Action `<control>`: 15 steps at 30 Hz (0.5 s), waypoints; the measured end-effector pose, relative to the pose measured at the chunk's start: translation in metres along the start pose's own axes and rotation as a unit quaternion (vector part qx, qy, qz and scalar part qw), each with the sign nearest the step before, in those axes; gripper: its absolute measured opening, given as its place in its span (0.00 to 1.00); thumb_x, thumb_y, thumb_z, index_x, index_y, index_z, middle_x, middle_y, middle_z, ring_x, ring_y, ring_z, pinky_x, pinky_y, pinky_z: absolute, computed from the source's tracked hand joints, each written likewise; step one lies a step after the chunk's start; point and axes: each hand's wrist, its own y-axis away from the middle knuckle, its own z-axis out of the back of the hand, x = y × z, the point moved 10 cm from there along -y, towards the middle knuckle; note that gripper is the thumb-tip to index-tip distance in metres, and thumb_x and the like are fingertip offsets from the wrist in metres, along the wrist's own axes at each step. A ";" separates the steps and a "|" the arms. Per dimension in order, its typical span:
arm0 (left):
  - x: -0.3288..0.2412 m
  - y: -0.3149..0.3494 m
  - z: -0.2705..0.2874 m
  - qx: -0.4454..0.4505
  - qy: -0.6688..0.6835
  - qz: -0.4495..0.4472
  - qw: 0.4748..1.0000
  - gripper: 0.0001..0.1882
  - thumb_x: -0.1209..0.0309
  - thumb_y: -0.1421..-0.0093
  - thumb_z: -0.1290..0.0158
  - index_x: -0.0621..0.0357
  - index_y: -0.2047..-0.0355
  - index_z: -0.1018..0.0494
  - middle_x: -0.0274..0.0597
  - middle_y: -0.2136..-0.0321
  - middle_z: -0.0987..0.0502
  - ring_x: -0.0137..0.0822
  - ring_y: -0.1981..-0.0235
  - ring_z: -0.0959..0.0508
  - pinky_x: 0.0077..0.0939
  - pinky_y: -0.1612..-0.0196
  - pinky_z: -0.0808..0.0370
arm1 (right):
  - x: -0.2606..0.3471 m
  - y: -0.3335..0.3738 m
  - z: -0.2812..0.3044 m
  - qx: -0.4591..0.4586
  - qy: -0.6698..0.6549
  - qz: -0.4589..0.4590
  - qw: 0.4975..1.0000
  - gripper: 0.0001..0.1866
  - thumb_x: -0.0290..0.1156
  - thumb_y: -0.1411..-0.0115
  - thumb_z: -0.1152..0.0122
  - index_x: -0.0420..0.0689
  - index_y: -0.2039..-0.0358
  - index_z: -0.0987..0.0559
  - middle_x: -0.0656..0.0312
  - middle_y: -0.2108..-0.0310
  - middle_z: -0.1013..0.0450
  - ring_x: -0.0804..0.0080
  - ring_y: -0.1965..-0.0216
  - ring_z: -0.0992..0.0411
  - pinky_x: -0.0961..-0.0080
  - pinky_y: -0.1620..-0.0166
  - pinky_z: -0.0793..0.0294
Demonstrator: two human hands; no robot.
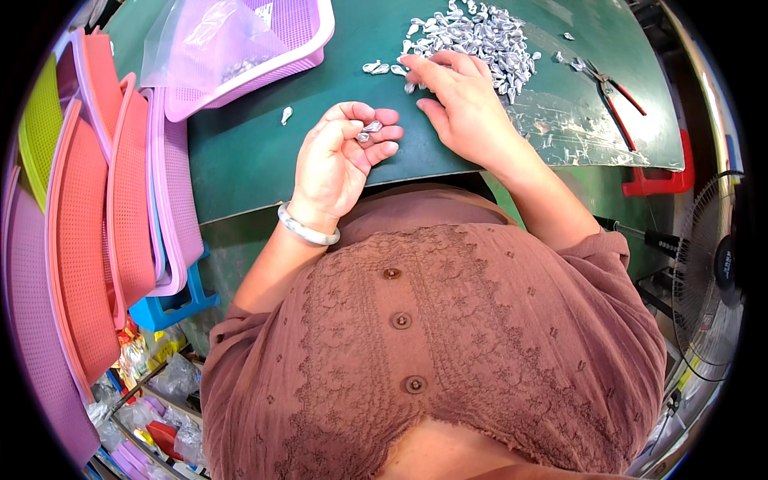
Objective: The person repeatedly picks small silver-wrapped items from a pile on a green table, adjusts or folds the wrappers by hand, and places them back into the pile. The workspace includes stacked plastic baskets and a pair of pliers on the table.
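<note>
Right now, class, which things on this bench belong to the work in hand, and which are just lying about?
In the work:
left hand pinching small silver pieces
right hand at the silver pile

Lying about:
red-handled pliers
purple basket with a plastic bag
stacked trays
fan

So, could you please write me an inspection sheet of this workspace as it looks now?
Surface: green table, patch of shiny film at right.
Job's things: pile of small silver pieces; strays beside it.
Clutter: purple basket with clear bag; red-handled pliers.
Grippers: left hand holds silver pieces; right hand reaches the pile's edge.
Cables: nothing seen.
Surroundings: stacked pink and purple trays left; fan right.
</note>
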 end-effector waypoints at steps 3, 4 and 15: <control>0.001 0.000 0.004 -0.002 -0.002 0.009 1.000 0.08 0.73 0.42 0.58 0.63 0.64 0.34 0.45 0.69 0.28 0.33 0.70 0.26 0.22 0.68 0.29 | 0.007 0.001 -0.001 0.015 -0.033 0.026 0.999 0.23 0.23 0.55 0.42 0.45 0.55 0.30 0.64 0.70 0.27 0.61 0.57 0.36 0.63 0.52 0.43; 0.001 0.000 0.005 -0.001 -0.013 0.011 1.000 0.08 0.73 0.43 0.58 0.63 0.64 0.33 0.44 0.70 0.28 0.33 0.70 0.27 0.22 0.68 0.29 | 0.009 0.001 -0.001 0.019 -0.048 0.032 0.998 0.22 0.23 0.55 0.42 0.45 0.56 0.30 0.65 0.70 0.28 0.62 0.58 0.35 0.64 0.52 0.43; 0.000 0.004 0.005 -0.022 -0.064 0.001 0.998 0.08 0.73 0.42 0.56 0.62 0.64 0.33 0.38 0.73 0.30 0.30 0.73 0.30 0.19 0.70 0.32 | 0.012 0.008 -0.008 -0.009 0.012 -0.017 1.000 0.25 0.27 0.56 0.40 0.45 0.54 0.32 0.64 0.74 0.30 0.66 0.67 0.35 0.69 0.60 0.40</control>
